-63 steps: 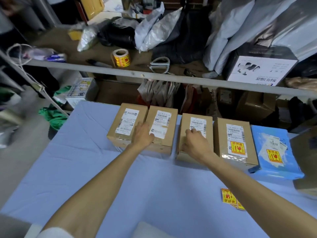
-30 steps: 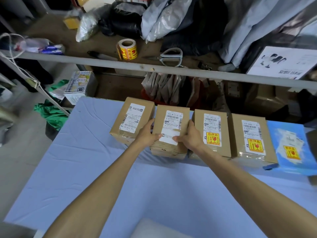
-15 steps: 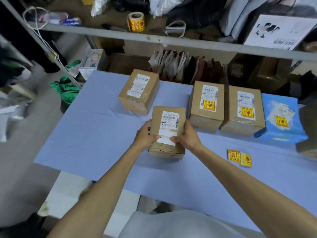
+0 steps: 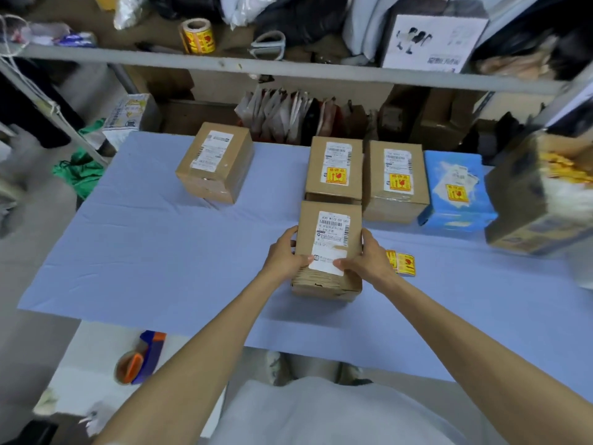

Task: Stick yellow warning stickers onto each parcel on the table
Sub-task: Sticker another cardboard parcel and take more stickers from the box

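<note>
Both hands on one box (image 4: 329, 239), mid-counter (image 4: 160, 252). Left hand (image 4: 284, 255) grips its left side, right hand (image 4: 364, 255) its right. Fingers (image 4: 288, 234) curl round the side walls and the thumbs rest on the white label on top. The box sits flat between the fingers, long axis running straight away from the person. No yellow sticker on it.

Loose stickers (image 4: 401, 262) lie flat on the counter just outboard of the right hand's fingers, apart from the box. The right hand is much the nearer. The left has the whole box between it and them.

Beyond the fingertips: stickered box (image 4: 335, 168), second box (image 4: 396, 178) and blue parcel (image 4: 455, 191), each with its yellow sticker. Far box (image 4: 215, 162), beyond and left of the left fingers, has none.

Judgement: the step is readying this box for a sticker. The next move likely falls to the right hand, which lets go and reaches a short way right while the left steadies the box. Blank label space lies by the thumbs.
</note>
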The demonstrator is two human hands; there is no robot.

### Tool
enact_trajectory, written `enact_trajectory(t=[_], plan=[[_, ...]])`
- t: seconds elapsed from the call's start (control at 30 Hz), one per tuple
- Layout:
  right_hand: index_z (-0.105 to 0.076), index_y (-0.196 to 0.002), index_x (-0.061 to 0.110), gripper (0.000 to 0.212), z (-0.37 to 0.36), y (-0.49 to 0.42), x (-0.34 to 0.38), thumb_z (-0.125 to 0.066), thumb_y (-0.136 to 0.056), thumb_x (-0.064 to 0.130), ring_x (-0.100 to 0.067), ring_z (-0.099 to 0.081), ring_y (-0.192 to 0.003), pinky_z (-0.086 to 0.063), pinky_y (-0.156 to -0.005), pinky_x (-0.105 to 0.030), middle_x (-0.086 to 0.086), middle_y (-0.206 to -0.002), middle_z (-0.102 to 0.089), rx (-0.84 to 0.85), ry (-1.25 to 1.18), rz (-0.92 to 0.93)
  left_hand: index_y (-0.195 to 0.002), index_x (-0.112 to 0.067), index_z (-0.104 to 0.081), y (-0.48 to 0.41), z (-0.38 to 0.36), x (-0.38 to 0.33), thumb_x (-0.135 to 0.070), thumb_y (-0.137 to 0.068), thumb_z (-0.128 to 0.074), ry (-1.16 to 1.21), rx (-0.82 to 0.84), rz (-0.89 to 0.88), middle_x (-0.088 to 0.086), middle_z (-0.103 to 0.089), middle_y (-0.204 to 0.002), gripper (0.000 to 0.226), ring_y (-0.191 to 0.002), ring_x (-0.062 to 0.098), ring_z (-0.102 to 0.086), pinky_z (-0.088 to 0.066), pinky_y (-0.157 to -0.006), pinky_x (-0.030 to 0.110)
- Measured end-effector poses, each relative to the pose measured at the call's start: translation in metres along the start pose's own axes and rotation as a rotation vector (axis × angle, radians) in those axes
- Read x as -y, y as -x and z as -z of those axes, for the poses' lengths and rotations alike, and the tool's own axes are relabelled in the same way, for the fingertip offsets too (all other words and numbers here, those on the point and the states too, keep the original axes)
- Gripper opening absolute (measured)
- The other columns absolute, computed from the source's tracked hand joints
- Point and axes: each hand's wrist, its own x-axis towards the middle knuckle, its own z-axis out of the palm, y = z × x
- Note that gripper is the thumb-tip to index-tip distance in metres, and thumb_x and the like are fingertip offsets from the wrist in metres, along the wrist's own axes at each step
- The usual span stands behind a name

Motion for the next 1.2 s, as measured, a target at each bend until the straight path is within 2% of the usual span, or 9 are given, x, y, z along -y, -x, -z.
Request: enact_trajectory(t=[0.17,0.27,0.4,0.5,0.6,0.67,0.83,1.03,1.2], plan=[[-0.037,-0.133,0.014,0.08,0.022,0.007,-0.017,-0.083,-0.067,0.012,-0.026,-0.056,-0.116,-0.051,-0.093,-0.044,-0.006,-0.13,-0.057,-0.026,-0.001,-0.031,-0.142,-0.022,-0.035,-0.002,-0.032,-0.005,-0.009,-0.079,-0.075,-0.015,0.018,-0.004,0.007,-0.052,-0.136,0.076,-0.116,0.023,-0.055,-0.05,-0.092,0.035],[-0.037,-0.135,0.013,0.082,0.026,0.008,-0.026,-0.083,-0.067,0.011,-0.026,-0.055,-0.116,-0.051,-0.093,-0.043,-0.005,-0.129,-0.057,-0.022,-0.012,-0.018,-0.137,-0.022,-0.037,-0.006,-0.04,-0.004,-0.021,-0.079,-0.077,-0.04,0.008,0.013,0.006,-0.056,-0.129,0.071,-0.105,0.018,-0.056,-0.049,-0.085,0.029],[-0.034,-0.141,0.021,0.086,0.033,0.005,-0.039,-0.083,-0.07,0.021,-0.018,-0.056,-0.11,-0.053,-0.087,-0.034,0.002,-0.122,-0.057,0.018,-0.047,0.006,-0.139,-0.021,-0.032,-0.016,-0.047,-0.008,-0.03,-0.077,-0.077,-0.143,-0.012,0.028,0.009,-0.054,-0.129,0.077,-0.112,0.024,-0.056,-0.048,-0.092,0.037],[-0.05,-0.133,0.019,0.051,0.048,-0.01,-0.055,-0.067,-0.087,0.033,-0.019,-0.061,-0.102,-0.054,-0.085,-0.038,-0.003,-0.116,-0.064,-0.052,-0.101,-0.02,-0.144,-0.022,-0.027,-0.019,-0.051,-0.011,-0.024,-0.078,-0.076,-0.188,-0.031,0.029,0.01,-0.042,-0.136,0.082,-0.122,0.026,-0.048,-0.045,-0.099,0.039],[-0.062,-0.117,0.009,0.028,0.066,-0.028,-0.079,-0.061,-0.092,0.02,-0.023,-0.065,-0.09,-0.055,-0.084,-0.04,-0.015,-0.11,-0.068,-0.278,-0.049,-0.082,-0.146,-0.024,-0.024,-0.021,-0.055,-0.012,-0.013,-0.079,-0.075,-0.166,-0.051,-0.021,0.007,-0.039,-0.135,0.085,-0.125,0.024,-0.045,-0.044,-0.099,0.038],[-0.061,-0.118,0.007,0.031,0.075,-0.04,-0.098,-0.064,-0.088,0.011,-0.028,-0.062,-0.096,-0.051,-0.085,-0.039,-0.017,-0.113,-0.064,-0.33,0.071,-0.139,-0.145,-0.026,-0.025,-0.024,-0.057,-0.009,-0.012,-0.078,-0.074,-0.157,-0.065,-0.025,0.006,-0.04,-0.133,0.084,-0.124,0.023,-0.046,-0.046,-0.1,0.04],[-0.055,-0.129,0.014,0.045,0.075,-0.061,-0.128,-0.067,-0.086,0.01,-0.035,-0.058,-0.106,-0.045,-0.089,-0.035,-0.02,-0.126,-0.047,-0.243,0.259,-0.14,-0.145,-0.032,-0.025,-0.026,-0.057,-0.002,-0.016,-0.08,-0.074,-0.133,-0.074,-0.025,0.002,-0.039,-0.137,0.082,-0.124,0.019,-0.046,-0.044,-0.103,0.041],[-0.061,-0.099,0.005,0.024,0.071,-0.067,-0.132,-0.075,-0.079,0.011,-0.035,-0.058,-0.093,-0.042,-0.073,-0.032,-0.018,-0.11,-0.053,-0.277,0.329,-0.135,-0.145,-0.032,-0.025,-0.025,-0.06,-0.002,-0.016,-0.081,-0.073,-0.143,-0.087,-0.022,0.001,-0.039,-0.135,0.082,-0.122,0.018,-0.047,-0.045,-0.102,0.041],[-0.059,-0.082,0.005,0.013,0.081,-0.061,-0.12,-0.072,-0.077,0.004,-0.028,-0.058,-0.078,-0.038,-0.063,-0.028,-0.013,-0.083,-0.063,-0.255,0.064,-0.142,-0.144,-0.031,-0.026,-0.023,-0.058,-0.008,-0.014,-0.079,-0.074,-0.136,-0.072,-0.011,0.002,-0.04,-0.133,0.082,-0.122,0.02,-0.048,-0.045,-0.102,0.043]])
